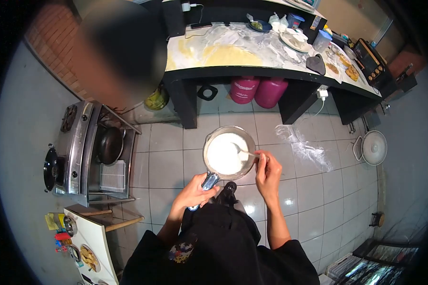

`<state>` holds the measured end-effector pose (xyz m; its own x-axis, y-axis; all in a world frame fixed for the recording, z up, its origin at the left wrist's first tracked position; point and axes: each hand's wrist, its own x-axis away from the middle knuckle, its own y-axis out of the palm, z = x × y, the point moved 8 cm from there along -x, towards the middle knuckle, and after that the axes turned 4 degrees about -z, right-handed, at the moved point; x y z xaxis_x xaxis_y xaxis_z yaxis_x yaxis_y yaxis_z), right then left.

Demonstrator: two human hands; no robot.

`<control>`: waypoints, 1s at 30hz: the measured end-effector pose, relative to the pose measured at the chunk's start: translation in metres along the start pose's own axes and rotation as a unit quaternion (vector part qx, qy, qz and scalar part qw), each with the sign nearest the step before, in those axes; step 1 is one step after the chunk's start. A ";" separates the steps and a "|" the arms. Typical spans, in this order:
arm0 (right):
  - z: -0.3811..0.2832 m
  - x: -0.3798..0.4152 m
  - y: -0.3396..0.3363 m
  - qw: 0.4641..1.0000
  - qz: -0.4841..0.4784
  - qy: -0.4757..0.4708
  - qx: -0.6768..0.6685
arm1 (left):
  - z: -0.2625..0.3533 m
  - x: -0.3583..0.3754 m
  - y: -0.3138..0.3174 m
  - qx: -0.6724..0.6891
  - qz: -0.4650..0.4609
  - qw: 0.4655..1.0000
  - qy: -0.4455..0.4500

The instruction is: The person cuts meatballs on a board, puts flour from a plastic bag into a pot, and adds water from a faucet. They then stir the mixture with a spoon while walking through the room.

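Note:
My left hand [195,194] is closed around the blue-and-metal handle [210,181] of a metal saucepan [248,167]. In the pan lies a smooth-looking white mass [222,151]. Pinched between the fingers of my right hand [269,174] is a metal spoon [245,152], its bowl end dipping into the white contents from the right. The pan is held in front of my body, over the tiled floor in this view. My black shoe [228,190] shows just below the pan.
A black-edged counter [223,70] dusted with flour stands ahead, magenta gas cylinders [271,92] beneath it. To the left are a gas stove [76,142] and a white table [91,219] with food. White powder [314,154] and a lidded pot [374,147] lie right.

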<state>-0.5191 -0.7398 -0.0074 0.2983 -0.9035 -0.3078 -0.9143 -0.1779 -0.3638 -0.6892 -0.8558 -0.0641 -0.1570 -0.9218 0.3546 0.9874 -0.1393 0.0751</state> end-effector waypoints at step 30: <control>0.180 -0.172 -0.242 0.951 0.203 0.230 -0.047 | 0.132 -0.371 0.131 -0.104 -0.262 0.959 0.031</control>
<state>-0.2998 -0.4714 -0.0246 -0.2154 -0.9764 0.0183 -0.9554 0.2068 -0.2106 -0.5040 -0.4840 -0.0628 -0.6376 -0.7243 0.2624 0.7568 -0.6526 0.0374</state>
